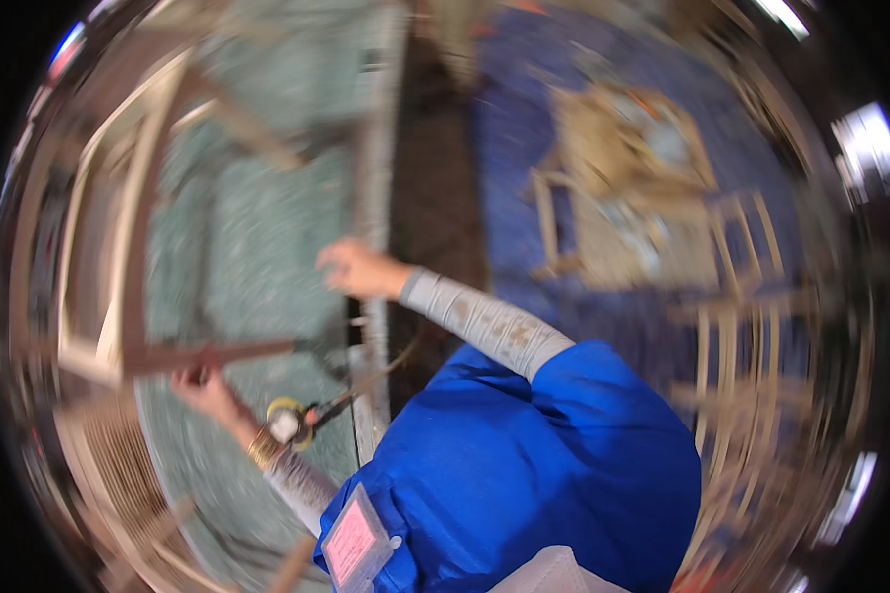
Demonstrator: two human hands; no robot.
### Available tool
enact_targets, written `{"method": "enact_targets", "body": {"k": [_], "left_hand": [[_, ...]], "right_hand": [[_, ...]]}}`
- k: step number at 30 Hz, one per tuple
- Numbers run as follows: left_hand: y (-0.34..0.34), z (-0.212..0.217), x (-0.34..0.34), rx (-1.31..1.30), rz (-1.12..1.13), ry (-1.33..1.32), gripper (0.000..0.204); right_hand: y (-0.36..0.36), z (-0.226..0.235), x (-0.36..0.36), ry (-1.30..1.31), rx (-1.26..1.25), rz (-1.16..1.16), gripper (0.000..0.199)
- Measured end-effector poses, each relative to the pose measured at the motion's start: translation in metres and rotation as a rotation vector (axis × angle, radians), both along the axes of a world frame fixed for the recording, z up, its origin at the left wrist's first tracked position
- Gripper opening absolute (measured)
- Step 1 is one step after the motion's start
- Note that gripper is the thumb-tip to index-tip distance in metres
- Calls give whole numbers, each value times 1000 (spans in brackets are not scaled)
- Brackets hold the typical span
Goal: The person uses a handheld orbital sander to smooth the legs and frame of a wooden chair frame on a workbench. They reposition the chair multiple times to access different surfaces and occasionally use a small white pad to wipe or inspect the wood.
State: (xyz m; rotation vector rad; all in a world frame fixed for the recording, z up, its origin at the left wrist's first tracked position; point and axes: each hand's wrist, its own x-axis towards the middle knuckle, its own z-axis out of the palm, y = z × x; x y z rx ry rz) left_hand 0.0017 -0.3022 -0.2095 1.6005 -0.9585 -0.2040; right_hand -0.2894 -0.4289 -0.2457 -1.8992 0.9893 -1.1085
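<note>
A wooden frame (pixel 138 267) with a long pale side stands at the left of a green-covered worktable (pixel 257 227). From its near corner a brown wooden bar (pixel 213 354) runs to the right. My left hand (pixel 208 392) is at this bar, its fingers closed around it near the corner, though motion smears the fingertips. My right hand (pixel 361 269) hovers by the table's right edge with fingers apart and nothing in them. Next to my left wrist lies a round yellow and white thing (pixel 285 423) with a dark part; its kind is too blurred to tell.
A loose wooden piece (pixel 247 128) lies toward the table's far side. Slatted wood (pixel 129 474) is at the lower left. Beyond a dark gap at right, a blue floor covering (pixel 524 128) bears a brown board (pixel 643 247) and small wooden frames (pixel 747 237). Slatted wooden parts (pixel 732 366) stand nearer.
</note>
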Motion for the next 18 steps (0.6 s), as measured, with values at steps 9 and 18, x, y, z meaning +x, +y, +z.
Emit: {"method": "enact_targets", "body": {"k": [9, 18], "left_hand": [[-67, -15, -84, 105, -1, -140, 70], [-77, 3, -83, -11, -104, 2, 65]], "right_hand": [[263, -76, -260, 52, 500, -874, 16], [184, -132, -478, 1048, 339, -1504, 25]]}}
